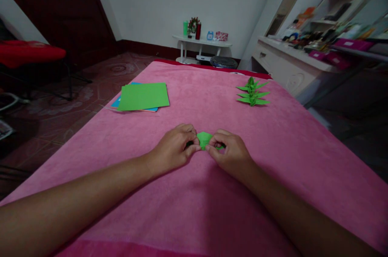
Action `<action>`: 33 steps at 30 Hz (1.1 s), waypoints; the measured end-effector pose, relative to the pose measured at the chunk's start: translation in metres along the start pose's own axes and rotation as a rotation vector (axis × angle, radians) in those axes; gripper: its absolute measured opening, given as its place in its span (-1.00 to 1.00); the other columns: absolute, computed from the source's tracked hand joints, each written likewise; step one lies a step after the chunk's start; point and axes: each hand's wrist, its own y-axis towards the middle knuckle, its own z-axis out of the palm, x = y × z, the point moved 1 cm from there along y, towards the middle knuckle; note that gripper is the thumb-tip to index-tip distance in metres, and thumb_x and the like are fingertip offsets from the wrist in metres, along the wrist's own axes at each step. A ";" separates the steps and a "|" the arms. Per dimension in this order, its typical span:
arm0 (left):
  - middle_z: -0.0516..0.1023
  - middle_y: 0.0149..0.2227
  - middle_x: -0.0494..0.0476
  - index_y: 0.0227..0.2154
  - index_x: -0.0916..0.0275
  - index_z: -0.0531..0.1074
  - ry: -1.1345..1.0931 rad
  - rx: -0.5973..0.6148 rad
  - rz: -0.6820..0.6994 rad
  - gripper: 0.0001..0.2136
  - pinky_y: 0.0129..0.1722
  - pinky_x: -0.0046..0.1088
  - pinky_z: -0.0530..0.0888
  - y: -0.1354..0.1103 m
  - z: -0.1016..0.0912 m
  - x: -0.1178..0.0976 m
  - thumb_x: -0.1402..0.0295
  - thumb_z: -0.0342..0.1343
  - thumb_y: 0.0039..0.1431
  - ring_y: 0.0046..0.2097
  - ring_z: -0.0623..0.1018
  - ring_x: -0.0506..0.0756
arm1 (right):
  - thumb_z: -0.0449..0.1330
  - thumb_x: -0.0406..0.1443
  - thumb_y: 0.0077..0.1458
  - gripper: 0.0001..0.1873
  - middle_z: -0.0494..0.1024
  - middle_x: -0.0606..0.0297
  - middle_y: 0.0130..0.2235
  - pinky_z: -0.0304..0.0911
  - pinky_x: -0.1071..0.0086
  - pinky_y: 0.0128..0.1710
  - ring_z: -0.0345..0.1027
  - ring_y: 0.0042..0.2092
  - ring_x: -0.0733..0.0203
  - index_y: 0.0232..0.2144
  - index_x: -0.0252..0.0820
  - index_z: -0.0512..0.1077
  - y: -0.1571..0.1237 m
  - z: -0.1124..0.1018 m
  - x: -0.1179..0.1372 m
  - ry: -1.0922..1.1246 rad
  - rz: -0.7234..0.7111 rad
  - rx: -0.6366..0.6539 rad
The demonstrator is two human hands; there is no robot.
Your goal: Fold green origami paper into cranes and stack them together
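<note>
A small folded piece of green paper is held between my two hands, just above or on the pink cloth; I cannot tell which. My left hand pinches its left side with thumb and fingers. On the right side, my right hand grips it the same way, and a narrow green strip shows beneath those fingers. Much of the paper is hidden by my fingers. Farther off to the right stand several folded green paper figures with pointed ends, set in a row.
A stack of paper sheets, green on top with blue under it, lies at the left on the pink cloth. Beyond the far edge is a white side table. A cluttered white dresser stands right, a red-covered chair left.
</note>
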 end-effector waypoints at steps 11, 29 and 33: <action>0.46 -0.41 0.09 -0.50 0.24 0.45 0.002 0.014 -0.139 -0.93 -0.29 -0.38 0.39 0.008 -0.003 0.001 0.39 0.12 0.04 -0.32 0.44 0.06 | 0.21 -0.32 -0.07 -0.88 0.39 0.34 -0.53 0.09 0.45 -0.51 0.20 -0.50 0.34 -0.59 -0.24 0.45 0.014 -0.007 -0.009 0.141 0.106 0.156; 0.43 -0.28 0.11 -0.55 0.24 0.45 0.021 -0.005 -0.098 -0.89 -0.16 -0.31 0.41 0.006 -0.001 -0.001 0.44 0.08 0.03 -0.19 0.42 0.10 | 0.16 -0.38 -0.11 -0.90 0.39 0.34 -0.54 -0.01 0.46 -0.56 0.18 -0.52 0.36 -0.61 -0.23 0.43 0.018 -0.008 -0.006 0.021 0.044 0.195; 0.43 -0.28 0.13 -0.56 0.24 0.45 0.060 -0.029 -0.095 -0.89 -0.17 -0.31 0.42 0.006 0.002 0.000 0.43 0.08 0.01 -0.19 0.42 0.11 | 0.17 -0.38 -0.13 -0.91 0.40 0.33 -0.54 -0.01 0.47 -0.57 0.18 -0.53 0.35 -0.62 -0.22 0.43 0.017 -0.007 -0.004 -0.005 0.066 0.181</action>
